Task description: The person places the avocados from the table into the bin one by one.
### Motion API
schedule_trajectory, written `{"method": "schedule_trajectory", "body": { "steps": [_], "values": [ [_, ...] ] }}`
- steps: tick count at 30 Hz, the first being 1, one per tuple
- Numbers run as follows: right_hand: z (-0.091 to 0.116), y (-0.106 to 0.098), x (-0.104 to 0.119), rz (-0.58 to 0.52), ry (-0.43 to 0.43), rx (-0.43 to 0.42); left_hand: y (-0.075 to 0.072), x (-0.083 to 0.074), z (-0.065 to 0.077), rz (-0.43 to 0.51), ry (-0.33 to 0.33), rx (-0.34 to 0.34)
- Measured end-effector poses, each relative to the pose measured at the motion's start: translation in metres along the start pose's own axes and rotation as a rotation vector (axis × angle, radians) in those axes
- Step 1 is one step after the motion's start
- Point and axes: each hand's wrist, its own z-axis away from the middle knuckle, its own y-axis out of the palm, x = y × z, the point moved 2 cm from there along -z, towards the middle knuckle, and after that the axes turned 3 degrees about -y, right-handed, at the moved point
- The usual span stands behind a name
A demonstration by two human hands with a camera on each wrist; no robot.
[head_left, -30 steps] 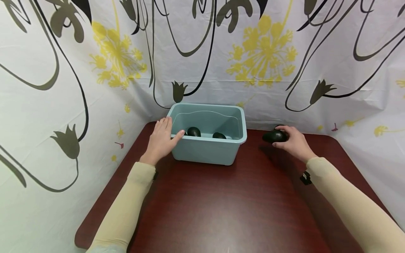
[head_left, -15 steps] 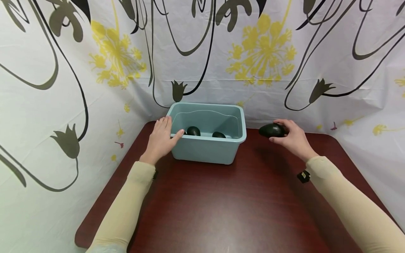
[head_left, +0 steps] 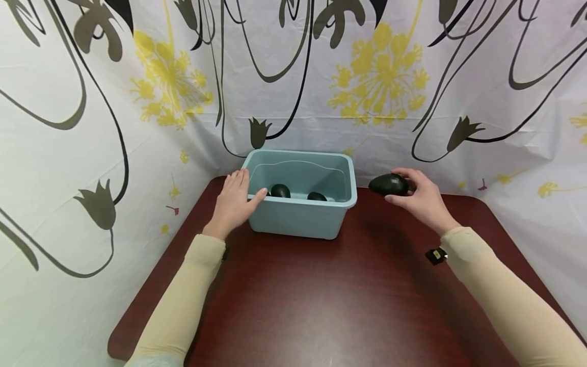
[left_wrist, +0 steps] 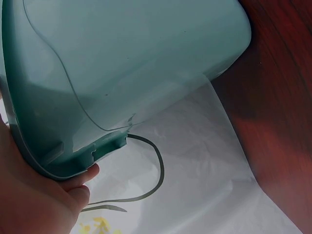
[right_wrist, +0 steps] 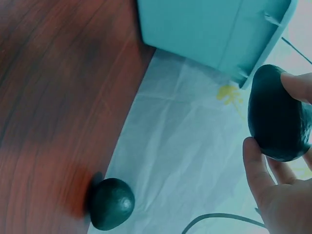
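My right hand (head_left: 424, 200) grips a dark green avocado (head_left: 388, 184) between thumb and fingers, in the air right of the pale teal plastic bin (head_left: 298, 220). In the right wrist view this avocado (right_wrist: 275, 114) appears close up, fingers on its lower side. My left hand (head_left: 233, 204) holds the bin's front left corner, thumb over the front rim. Fingertips (left_wrist: 90, 173) curl by the rim in the left wrist view. Inside the bin lie an avocado (head_left: 280, 191) and another avocado (head_left: 317, 197), partly hidden by its front wall. One more avocado (right_wrist: 112, 204) sits on the table.
The dark red wooden table (head_left: 312, 295) has rounded corners. A white patterned cloth (head_left: 293, 102) hangs close behind the bin and along both sides. A small black device (head_left: 435, 256) sits at the right wrist.
My right hand has lifted the avocado off the table's back right area and carried it slightly left, toward the bin. The left hand and the bin stay in place.
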Motion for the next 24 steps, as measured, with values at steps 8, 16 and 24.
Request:
{"method": "schedule_trajectory", "body": {
  "steps": [8,16,24],
  "values": [
    [-0.002,0.000,0.013,-0.022,-0.007,-0.027,0.002,0.001,0.000,0.008,-0.003,0.002],
    [-0.005,0.003,0.025,-0.038,-0.022,-0.046,0.002,0.001,0.001,0.006,0.001,-0.005],
    [-0.012,0.006,0.041,-0.058,-0.039,-0.073,0.000,0.000,0.000,0.001,-0.001,-0.004]
  ]
}}
